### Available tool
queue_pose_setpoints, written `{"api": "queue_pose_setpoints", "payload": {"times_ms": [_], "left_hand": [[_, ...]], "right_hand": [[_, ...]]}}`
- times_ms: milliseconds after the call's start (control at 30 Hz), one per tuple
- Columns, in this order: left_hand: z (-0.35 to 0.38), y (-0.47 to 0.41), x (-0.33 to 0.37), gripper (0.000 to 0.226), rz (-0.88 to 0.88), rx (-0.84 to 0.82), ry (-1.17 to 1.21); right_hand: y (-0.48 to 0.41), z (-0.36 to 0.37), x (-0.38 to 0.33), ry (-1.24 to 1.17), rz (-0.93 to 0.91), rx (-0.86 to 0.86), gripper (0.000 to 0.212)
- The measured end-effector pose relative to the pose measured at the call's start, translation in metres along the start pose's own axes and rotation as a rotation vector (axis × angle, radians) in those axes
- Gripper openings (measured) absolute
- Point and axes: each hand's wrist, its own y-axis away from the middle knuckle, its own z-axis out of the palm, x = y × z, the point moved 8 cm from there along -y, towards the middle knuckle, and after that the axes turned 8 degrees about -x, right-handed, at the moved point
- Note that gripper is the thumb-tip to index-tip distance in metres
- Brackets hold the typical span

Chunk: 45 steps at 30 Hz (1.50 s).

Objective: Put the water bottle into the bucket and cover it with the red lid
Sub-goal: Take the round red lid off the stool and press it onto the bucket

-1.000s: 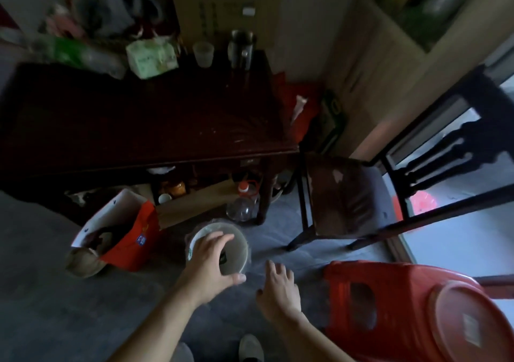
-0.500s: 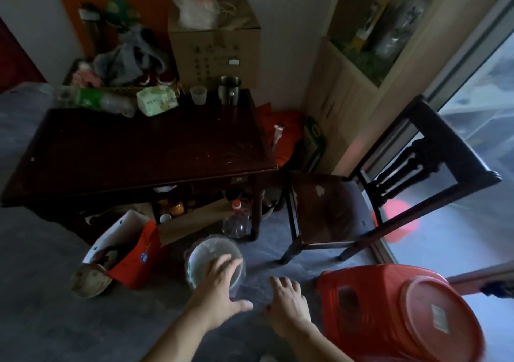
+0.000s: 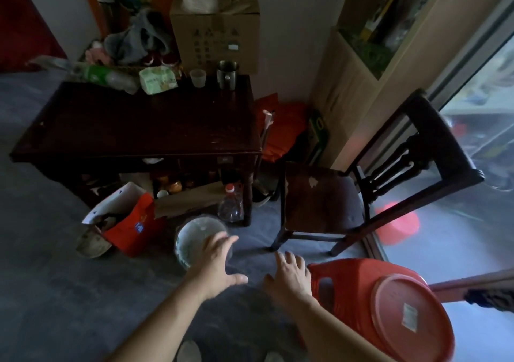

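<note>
A pale, translucent bucket (image 3: 194, 233) stands on the grey floor in front of the dark table. My left hand (image 3: 219, 264) hovers over its near right rim with fingers spread, holding nothing. Empty and spread as well, my right hand (image 3: 292, 275) is over the floor to the right of the bucket. A round red lid (image 3: 409, 314) with a white sticker lies on top of a red plastic stool (image 3: 347, 284) at the lower right. A clear bottle with a red cap (image 3: 230, 206) stands by the table leg, just behind the bucket.
A dark wooden table (image 3: 144, 128) carries a green bottle lying on its side (image 3: 103, 75), a tissue pack, a plastic cup and a metal mug. A dark wooden chair (image 3: 347, 195) stands to the right. A red paper bag (image 3: 130, 222) leans left of the bucket.
The view has pulled back and tilted upward, so the bucket looks smaller. My left hand has slid from the bucket's mouth toward its near right rim. Both hands stay empty.
</note>
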Motion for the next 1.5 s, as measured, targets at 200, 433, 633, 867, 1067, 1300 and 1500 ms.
{"api": "queue_pose_setpoints", "payload": {"times_ms": [200, 433, 633, 867, 1067, 1300, 1500], "left_hand": [[0.037, 0.012, 0.017, 0.103, -0.19, -0.081, -0.342], [0.069, 0.008, 0.038, 0.104, -0.162, -0.177, -0.447], [0.083, 0.01, 0.071, 0.101, -0.109, -0.182, -0.46], [0.101, 0.011, 0.111, 0.101, -0.12, -0.155, -0.494], [0.143, 0.0, 0.152, 0.102, -0.187, -0.125, -0.466], [0.197, -0.003, 0.207, 0.1, -0.277, -0.079, -0.384], [0.24, -0.007, 0.235, 0.1, -0.242, -0.129, -0.357]], "right_hand": [[0.013, -0.002, 0.057, 0.069, 0.037, -0.062, 0.075], [0.037, -0.007, 0.073, 0.065, 0.059, -0.015, 0.076], [0.056, -0.012, 0.102, 0.047, 0.102, 0.012, 0.074], [0.062, -0.025, 0.139, 0.055, 0.09, 0.02, 0.073], [0.06, -0.033, 0.195, 0.103, 0.037, -0.014, 0.07], [0.071, -0.044, 0.283, 0.183, 0.001, -0.041, 0.069], [0.092, -0.037, 0.333, 0.127, 0.083, -0.063, 0.071]]}}
